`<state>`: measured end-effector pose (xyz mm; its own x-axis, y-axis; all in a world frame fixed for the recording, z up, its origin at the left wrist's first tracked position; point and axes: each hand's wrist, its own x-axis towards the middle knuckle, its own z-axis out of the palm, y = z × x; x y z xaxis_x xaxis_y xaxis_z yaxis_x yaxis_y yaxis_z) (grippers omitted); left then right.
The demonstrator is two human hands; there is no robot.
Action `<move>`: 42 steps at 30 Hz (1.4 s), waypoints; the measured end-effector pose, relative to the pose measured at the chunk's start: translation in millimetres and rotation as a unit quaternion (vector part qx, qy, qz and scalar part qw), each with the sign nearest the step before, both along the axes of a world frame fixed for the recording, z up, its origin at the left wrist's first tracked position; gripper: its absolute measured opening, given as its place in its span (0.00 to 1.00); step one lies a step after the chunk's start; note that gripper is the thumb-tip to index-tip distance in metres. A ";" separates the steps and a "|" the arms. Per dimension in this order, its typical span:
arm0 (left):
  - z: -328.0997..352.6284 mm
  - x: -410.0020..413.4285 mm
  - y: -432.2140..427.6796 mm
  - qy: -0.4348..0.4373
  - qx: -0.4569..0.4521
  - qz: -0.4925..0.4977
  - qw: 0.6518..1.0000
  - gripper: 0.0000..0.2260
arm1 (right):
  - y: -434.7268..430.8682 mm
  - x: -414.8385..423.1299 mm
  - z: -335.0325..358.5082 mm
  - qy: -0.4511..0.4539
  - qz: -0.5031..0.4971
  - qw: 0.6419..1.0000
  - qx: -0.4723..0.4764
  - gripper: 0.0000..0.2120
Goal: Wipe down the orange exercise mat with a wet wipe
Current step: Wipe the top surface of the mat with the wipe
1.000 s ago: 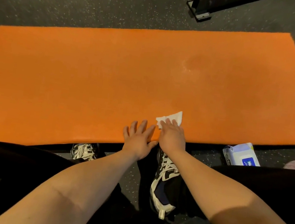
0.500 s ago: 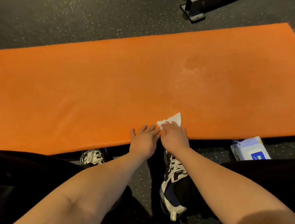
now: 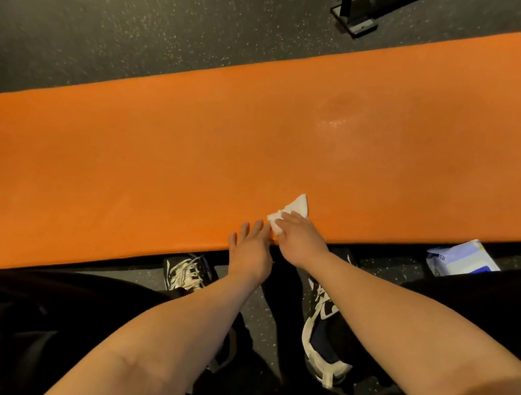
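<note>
The orange exercise mat (image 3: 226,145) lies across the dark speckled floor, with white lettering at its left end and a damp shiny patch right of its middle. A crumpled white wet wipe (image 3: 294,209) sits on the mat close to the near edge. My right hand (image 3: 300,236) presses flat on the wipe, fingers covering its near half. My left hand (image 3: 250,249) rests flat on the mat's near edge just left of it, fingers spread, its fingertips touching the right hand.
A pack of wet wipes (image 3: 461,260) lies on the floor by the mat's near edge at the right. A dark metal equipment base (image 3: 362,7) stands beyond the mat's far right corner. My two sneakers (image 3: 322,320) stand on the floor below the hands.
The view has tilted and shifted so the mat's left end with lettering shows. Both hands stay at the near edge; the left hand has closed up against the right, and the wipe has barely moved.
</note>
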<state>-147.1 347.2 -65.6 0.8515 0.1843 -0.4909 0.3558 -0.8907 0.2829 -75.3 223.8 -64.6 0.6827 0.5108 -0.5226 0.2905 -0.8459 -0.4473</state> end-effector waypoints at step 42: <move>-3.9 23.4 -38.6 0.017 -0.050 -0.051 0.997 0.25 | -65.0 -4.4 0.6 -0.062 -0.160 0.978 -0.117 0.27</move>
